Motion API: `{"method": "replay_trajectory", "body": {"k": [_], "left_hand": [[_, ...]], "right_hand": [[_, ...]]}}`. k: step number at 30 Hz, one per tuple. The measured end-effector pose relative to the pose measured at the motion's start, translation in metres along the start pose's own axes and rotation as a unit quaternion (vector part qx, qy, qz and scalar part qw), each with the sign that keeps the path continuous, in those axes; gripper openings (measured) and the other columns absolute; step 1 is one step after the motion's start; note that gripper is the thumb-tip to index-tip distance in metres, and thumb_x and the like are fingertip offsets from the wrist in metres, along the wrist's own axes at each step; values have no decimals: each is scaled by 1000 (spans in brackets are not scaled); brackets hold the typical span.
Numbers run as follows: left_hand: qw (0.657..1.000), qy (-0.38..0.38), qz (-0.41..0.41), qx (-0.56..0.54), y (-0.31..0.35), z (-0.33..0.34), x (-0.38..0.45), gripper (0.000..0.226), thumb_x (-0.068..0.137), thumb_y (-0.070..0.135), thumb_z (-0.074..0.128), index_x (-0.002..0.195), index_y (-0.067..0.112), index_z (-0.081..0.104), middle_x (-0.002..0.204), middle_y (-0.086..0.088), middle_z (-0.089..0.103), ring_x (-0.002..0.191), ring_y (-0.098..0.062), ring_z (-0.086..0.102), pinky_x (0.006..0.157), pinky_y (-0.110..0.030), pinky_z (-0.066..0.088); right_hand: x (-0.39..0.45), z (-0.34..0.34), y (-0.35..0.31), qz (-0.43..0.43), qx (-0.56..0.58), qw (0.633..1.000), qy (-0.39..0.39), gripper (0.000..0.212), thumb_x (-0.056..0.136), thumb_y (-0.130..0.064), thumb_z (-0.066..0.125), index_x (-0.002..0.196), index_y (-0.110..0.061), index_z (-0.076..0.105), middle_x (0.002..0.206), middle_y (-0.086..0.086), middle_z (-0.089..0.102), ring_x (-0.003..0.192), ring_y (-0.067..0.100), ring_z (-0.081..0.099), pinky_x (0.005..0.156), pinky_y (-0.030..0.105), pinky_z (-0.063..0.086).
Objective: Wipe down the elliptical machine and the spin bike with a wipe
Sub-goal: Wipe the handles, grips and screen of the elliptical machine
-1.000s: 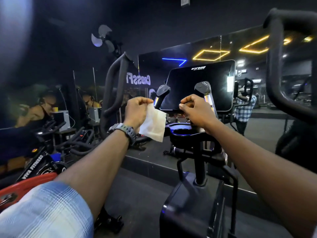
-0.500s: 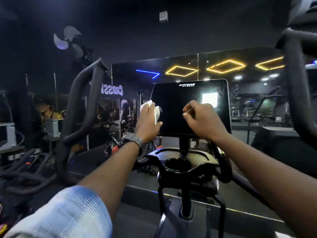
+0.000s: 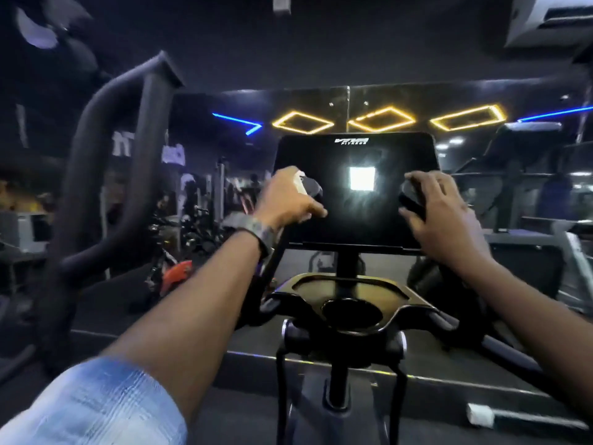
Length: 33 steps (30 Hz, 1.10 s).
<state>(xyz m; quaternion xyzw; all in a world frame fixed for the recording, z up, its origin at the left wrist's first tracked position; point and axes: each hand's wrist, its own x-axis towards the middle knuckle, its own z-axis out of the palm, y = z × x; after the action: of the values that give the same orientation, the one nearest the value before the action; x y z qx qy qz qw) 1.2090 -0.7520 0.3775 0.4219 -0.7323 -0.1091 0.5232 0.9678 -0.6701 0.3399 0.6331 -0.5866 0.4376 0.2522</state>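
The elliptical machine's black console (image 3: 353, 216) faces me at centre, with a bright square reflection on its screen. My left hand (image 3: 285, 200) is wrapped around the left inner handle (image 3: 313, 190) with the white wipe (image 3: 300, 184) pressed between palm and grip; only a small strip of wipe shows. On the other side, my right hand (image 3: 439, 213) curls over the right inner handle (image 3: 410, 200). Below the console sits the black cup-holder tray (image 3: 394, 289).
The elliptical's thick curved moving arm (image 3: 141, 155) rises at the left. Behind it stand bikes, one with a red wheel (image 3: 178, 273), blurred. A mirror wall with yellow and blue lights (image 3: 382, 118) is ahead. A white-tipped bar (image 3: 481, 415) lies low right.
The view has swung right and up, centring the console. My left hand went from holding the wipe loose in the air to gripping the left handle with it. My right hand stays on the right handle.
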Motion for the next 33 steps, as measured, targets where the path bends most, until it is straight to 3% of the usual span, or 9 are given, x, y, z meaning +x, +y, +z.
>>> {"method": "replay_trajectory", "body": {"k": [2, 5, 9, 12, 15, 19, 24, 28, 33], "left_hand": [[982, 65, 77, 162, -6, 5, -8, 53, 59, 51, 78, 100, 25, 55, 96, 3, 59, 78, -18, 58, 63, -32, 52], [927, 102, 240, 271, -12, 9, -26, 48, 83, 42, 62, 123, 19, 49, 125, 0, 47, 100, -23, 49, 72, -36, 52], [896, 26, 332, 293, -19, -2, -16, 52, 97, 33, 41, 139, 2, 38, 138, -15, 42, 127, -32, 38, 111, -40, 31], [879, -41, 344, 329, -16, -10, -16, 53, 101, 28, 34, 146, 2, 29, 144, -19, 38, 139, -36, 28, 116, -48, 18], [871, -79, 364, 322, -16, -19, -21, 58, 97, 19, 42, 148, 0, 23, 152, -22, 28, 144, -37, 17, 117, -53, 15], [874, -114, 367, 296, -32, -28, -55, 60, 95, 15, 47, 146, -7, 25, 153, -28, 20, 144, -43, 9, 115, -59, 14], [906, -147, 301, 260, -26, -31, -47, 71, 99, 39, 38, 148, -6, 12, 154, -31, 9, 145, -42, 2, 119, -50, 9], [950, -112, 212, 200, -2, -22, -18, 60, 102, 30, 35, 149, -2, 17, 154, -26, 16, 146, -36, 10, 119, -43, 18], [935, -81, 253, 233, -38, -15, -85, 62, 92, 14, 48, 147, -5, 24, 154, -25, 18, 144, -43, 9, 117, -54, 17]], "right_hand": [[-1, -2, -4, -5, 2, 1000, 15, 54, 91, -28, 64, 138, -31, 39, 140, -5, 37, 111, 34, 57, 85, 54, 53], [-2, -3, -10, 6, -2, 1000, 23, 56, 89, -25, 66, 139, -28, 41, 140, -7, 36, 116, 28, 53, 84, 51, 53], [0, -7, -18, 54, -44, 998, 2, 52, 89, -28, 65, 137, -22, 45, 142, -2, 42, 117, 28, 52, 88, 49, 53], [10, -9, -49, 17, -63, 996, 68, 42, 91, -35, 62, 127, -14, 57, 139, 4, 53, 128, 28, 48, 110, 43, 37], [30, -1, -116, 6, 147, 989, 20, 30, 98, -23, 55, 123, -8, 62, 128, 5, 62, 119, 15, 54, 106, 34, 41], [38, 13, -177, 258, 372, 884, -121, 34, 105, -33, 40, 125, -16, 62, 123, 0, 63, 112, 9, 56, 100, 29, 43], [45, 15, -178, 455, 584, 668, -72, 48, 105, -48, 32, 127, -14, 58, 128, 3, 62, 121, 15, 55, 112, 39, 38], [44, 15, -161, 463, 654, 590, -95, 78, 99, -65, 21, 143, -4, 45, 144, 12, 50, 133, 23, 48, 115, 39, 36], [41, 17, -153, 470, 666, 561, -142, 93, 91, -78, 20, 136, -3, 54, 129, 14, 63, 122, 25, 59, 106, 38, 45]]}}
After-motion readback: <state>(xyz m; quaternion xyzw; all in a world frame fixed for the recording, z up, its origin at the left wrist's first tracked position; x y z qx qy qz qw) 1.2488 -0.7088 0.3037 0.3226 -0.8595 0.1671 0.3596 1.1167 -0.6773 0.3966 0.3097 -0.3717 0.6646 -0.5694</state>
